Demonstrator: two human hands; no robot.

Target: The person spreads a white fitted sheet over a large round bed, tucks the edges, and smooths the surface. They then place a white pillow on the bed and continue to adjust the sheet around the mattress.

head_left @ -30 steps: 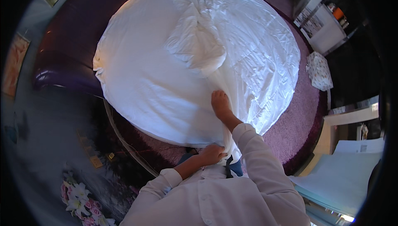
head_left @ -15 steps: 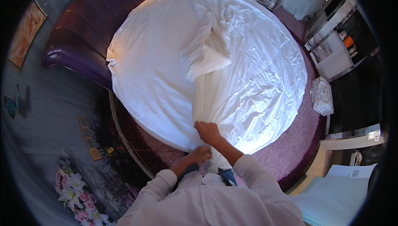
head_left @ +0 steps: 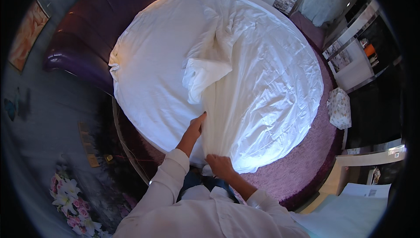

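Note:
A white cover point(head_left: 280, 93) with many wrinkles lies over the right part of a round bed. Its left edge is gathered into a long fold running toward me, with a bunched, turned-back flap point(head_left: 210, 71) near the middle. My left hand point(head_left: 197, 124) is closed on the edge of this fold, arm stretched forward. Nearer to my body, my right hand point(head_left: 220, 166) grips the same fold close to the bed's front edge. To the left, a smoother white sheet point(head_left: 151, 67) covers the bed. The fingertips of both hands are partly hidden.
A purple padded headboard point(head_left: 83, 41) curves around the far left of the bed. Pink carpet point(head_left: 284, 168) borders the right side. A patterned white box point(head_left: 340, 108) stands by dark cabinets. Flowers point(head_left: 74, 203) are at lower left, a pale board point(head_left: 350, 207) at lower right.
My left hand has moved from near my body forward along the fold. My right hand has come back toward me. The bunched flap has shifted left and nearer.

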